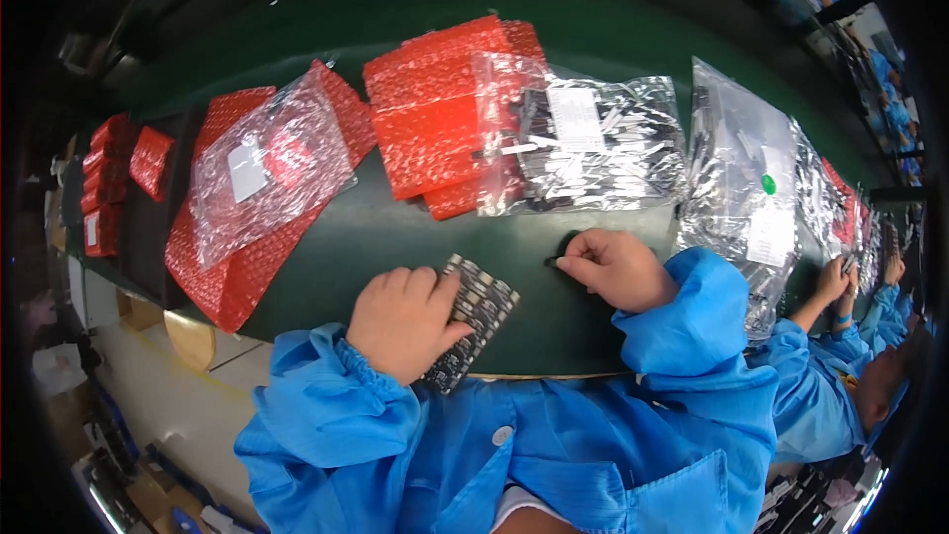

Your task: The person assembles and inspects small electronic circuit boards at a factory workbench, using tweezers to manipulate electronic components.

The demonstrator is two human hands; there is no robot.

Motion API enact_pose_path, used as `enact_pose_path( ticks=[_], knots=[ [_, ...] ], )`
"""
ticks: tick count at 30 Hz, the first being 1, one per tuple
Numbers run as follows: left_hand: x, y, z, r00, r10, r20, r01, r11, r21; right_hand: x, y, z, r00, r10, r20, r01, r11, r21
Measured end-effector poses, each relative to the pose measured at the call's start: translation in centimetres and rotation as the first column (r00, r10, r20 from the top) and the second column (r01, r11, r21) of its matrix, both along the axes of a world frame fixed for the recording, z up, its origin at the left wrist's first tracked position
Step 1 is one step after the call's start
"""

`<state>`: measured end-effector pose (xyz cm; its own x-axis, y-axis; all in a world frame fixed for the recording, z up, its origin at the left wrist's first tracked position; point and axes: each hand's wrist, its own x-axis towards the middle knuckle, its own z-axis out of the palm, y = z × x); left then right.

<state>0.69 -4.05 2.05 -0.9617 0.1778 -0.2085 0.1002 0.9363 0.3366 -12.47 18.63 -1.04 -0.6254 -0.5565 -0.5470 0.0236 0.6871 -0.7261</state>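
My left hand [395,321] is closed on the edge of a dark flat panel [484,309] patterned with rows of small pale and gold rectangles, like a circuit board panel. The panel lies tilted near the front edge of the table, its left side hidden under my fingers. To the right of it, my right hand [625,269] pinches a small dark piece [552,262] between thumb and forefinger, just above the green tabletop [386,237]. That piece is too small to name. Beyond my right hand lies a clear bag [633,153] full of black and silvery strip-like parts.
Red bubble-wrap bags [435,109] lie at the far middle. More red wrap sits under a clear bag [267,163] at left, beside a dark tray [170,213] with red packets. Large clear bags [736,178] stand right. A co-worker in a blue sleeve [806,361] works close on my right.
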Motion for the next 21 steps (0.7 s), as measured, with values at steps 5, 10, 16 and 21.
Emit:
enact_pose_path(
  ticks=[5, 10, 16, 21],
  knots=[
    [1.4, -3.3, -0.4, 0.928, -0.338, -0.156, 0.350, 0.935, 0.059, -0.1, -0.8, 1.1, 0.997, -0.040, 0.068, 0.040, 0.999, 0.009],
    [2.8, -5.1, 0.0, 0.986, -0.078, -0.150, 0.060, 0.991, -0.120, -0.1, -0.4, 1.0, 0.992, -0.079, 0.097, 0.082, 0.996, -0.027],
    [3.6, -2.0, -0.8, 0.987, 0.042, -0.155, -0.059, 0.992, -0.108, -0.3, -0.5, 0.9, 0.999, -0.030, 0.030, 0.030, 0.999, -0.011],
    [2.3, 0.5, -2.7, 0.954, -0.114, -0.279, 0.130, 0.991, 0.040, 0.1, -0.3, 0.6, 0.996, 0.062, -0.071, -0.064, 0.998, -0.020]
  ],
)
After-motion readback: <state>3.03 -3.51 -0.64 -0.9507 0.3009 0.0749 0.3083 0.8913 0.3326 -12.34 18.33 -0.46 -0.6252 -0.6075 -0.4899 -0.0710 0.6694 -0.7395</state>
